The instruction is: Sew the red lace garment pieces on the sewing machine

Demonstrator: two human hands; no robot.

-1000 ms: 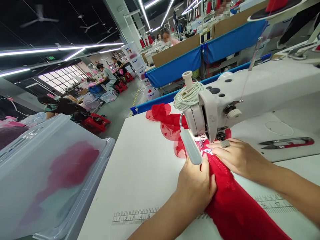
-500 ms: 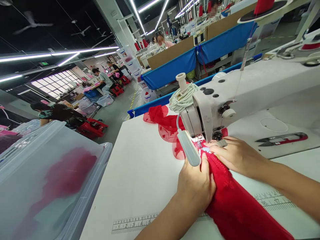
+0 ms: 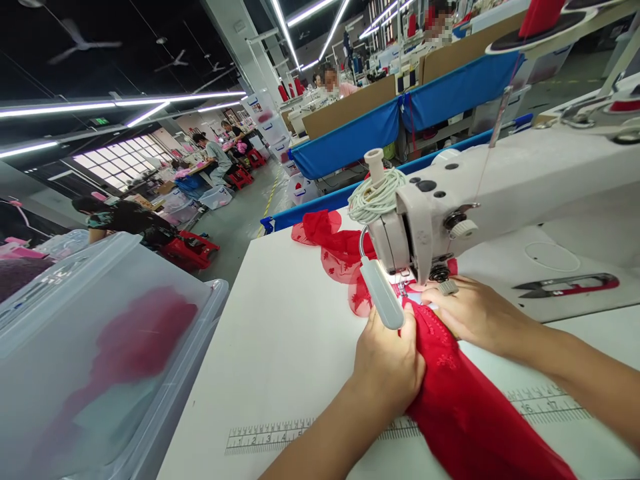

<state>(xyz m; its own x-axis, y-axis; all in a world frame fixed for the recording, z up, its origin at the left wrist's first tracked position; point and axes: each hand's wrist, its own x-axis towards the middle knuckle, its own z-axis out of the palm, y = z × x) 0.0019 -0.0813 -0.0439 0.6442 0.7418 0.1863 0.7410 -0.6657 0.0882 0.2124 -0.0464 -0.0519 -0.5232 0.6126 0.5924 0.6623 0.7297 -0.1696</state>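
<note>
The red lace fabric strip runs from 5 o'clock up under my white sewing machine's needle. My left hand bunches its edge; my right hand lies flat on it at 1 o'clock, keeping it straight. Red thread snips wait at 3 o'clock, within reach.

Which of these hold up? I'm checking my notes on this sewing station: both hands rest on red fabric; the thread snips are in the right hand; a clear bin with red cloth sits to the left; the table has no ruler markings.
1. Both hands rest on the red fabric: true; the left hand and right hand press it near the sewing machine needle.
2. The thread snips are in the right hand: false; they lie on the machine bed, apart from it.
3. A clear bin with red cloth sits left: true.
4. The table has no ruler markings: false; a printed ruler runs along its near edge.
</note>
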